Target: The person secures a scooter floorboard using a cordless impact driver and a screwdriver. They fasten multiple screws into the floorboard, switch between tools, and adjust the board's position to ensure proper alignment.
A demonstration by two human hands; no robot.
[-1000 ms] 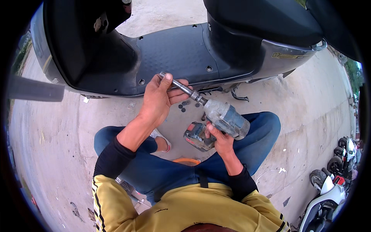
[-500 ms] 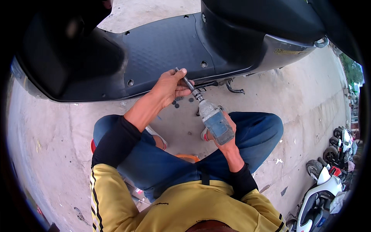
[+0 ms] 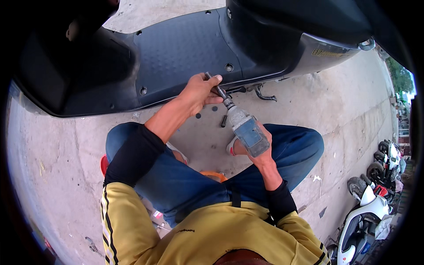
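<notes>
My right hand [image 3: 264, 152] is wrapped round the handle of a worn grey-and-blue impact wrench [image 3: 251, 134], above my right thigh. From the wrench's nose a long dark metal socket [image 3: 220, 90] points up and left toward the scooter's footboard [image 3: 181, 51]. My left hand [image 3: 198, 92] grips this socket between thumb and fingers; some fingertips are hidden behind it. The socket's free end is close to the footboard edge in the picture; I cannot tell whether they touch. Recessed fasteners show in the footboard, one a bolt [image 3: 229, 67] just beyond the socket's tip.
The black scooter spans the top, its side stand [image 3: 265, 93] lowered. A short dark cylindrical piece [image 3: 224, 121] and small dark discs [image 3: 198, 115] lie on the concrete between my feet. An orange rim [image 3: 214, 176] shows under me. Parked motorcycles [image 3: 364, 221] stand at the right.
My left hand and the socket have shifted slightly right, and the collar at the wrench's nose shows less. The scooter sits a little higher and further left in the picture.
</notes>
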